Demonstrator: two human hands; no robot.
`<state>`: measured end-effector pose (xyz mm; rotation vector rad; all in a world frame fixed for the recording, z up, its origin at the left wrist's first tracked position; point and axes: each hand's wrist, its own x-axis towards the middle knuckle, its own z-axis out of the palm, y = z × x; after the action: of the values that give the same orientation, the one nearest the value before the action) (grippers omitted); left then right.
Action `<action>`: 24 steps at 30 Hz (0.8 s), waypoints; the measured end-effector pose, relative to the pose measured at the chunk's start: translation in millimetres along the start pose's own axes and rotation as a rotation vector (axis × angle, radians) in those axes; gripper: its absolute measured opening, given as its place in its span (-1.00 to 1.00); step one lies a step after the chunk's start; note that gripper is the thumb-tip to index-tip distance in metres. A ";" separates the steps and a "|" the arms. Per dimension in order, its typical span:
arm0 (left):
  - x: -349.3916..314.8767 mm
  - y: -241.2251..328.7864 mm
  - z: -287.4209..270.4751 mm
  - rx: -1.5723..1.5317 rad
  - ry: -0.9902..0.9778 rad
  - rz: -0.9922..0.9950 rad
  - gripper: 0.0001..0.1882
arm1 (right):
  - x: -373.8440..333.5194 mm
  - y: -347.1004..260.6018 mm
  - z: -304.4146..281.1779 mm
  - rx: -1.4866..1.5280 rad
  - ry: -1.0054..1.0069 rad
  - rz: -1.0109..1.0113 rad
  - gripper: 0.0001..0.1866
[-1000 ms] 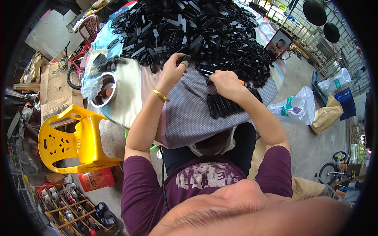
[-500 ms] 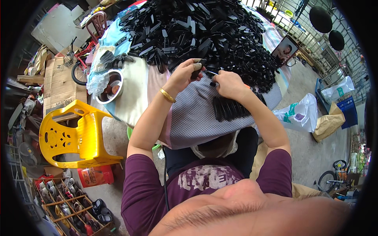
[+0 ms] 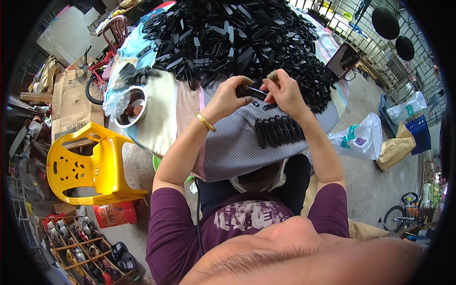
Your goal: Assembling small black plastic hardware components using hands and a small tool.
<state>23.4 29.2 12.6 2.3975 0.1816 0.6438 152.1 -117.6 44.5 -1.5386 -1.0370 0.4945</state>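
My left hand (image 3: 229, 98) and my right hand (image 3: 284, 91) meet over the cloth-covered table (image 3: 161, 128), both gripping one small black plastic piece (image 3: 251, 90) between them. A gold bangle (image 3: 205, 122) circles my left wrist. Just beyond the hands rises a big heap of black plastic pieces (image 3: 237, 38). Close to my right forearm, a neat row of black pieces (image 3: 279, 130) lies on the dotted grey cloth (image 3: 232, 142).
A metal bowl (image 3: 130, 107) with a plastic bag sits at the table's left. A yellow plastic chair (image 3: 85, 166) lies tipped on the floor at left, above a shoe rack (image 3: 80, 247). A phone (image 3: 343, 61) leans at the table's right; bags (image 3: 365, 140) lie on the floor.
My left hand came back from the heap with a black piece and joined my right hand, which moved up off the row. The view shifted slightly.
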 end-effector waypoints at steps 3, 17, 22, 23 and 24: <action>1.8 -6.2 4.9 -0.827 -0.098 -0.198 -0.60 | -2.1 6.1 6.3 -0.166 -0.018 -0.127 -0.85; -1.1 -1.8 7.2 -1.426 -0.215 -0.237 -0.55 | -7.3 -6.3 11.3 0.023 0.104 -0.198 -0.86; -0.3 -3.4 9.4 -1.430 -0.194 -0.280 -0.56 | -4.5 0.4 16.3 -0.221 0.193 -0.504 -0.89; -0.7 -3.9 9.6 -1.416 -0.188 -0.276 -0.57 | -4.4 3.5 17.6 -0.285 0.210 -0.533 -0.90; -1.1 -4.1 9.6 -1.402 -0.183 -0.271 -0.59 | -4.3 4.9 18.4 -0.348 0.227 -0.562 -0.91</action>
<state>27.3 26.8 3.1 1.0322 -0.0393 0.2356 137.1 -110.5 34.2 -1.4688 -1.3555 -0.2574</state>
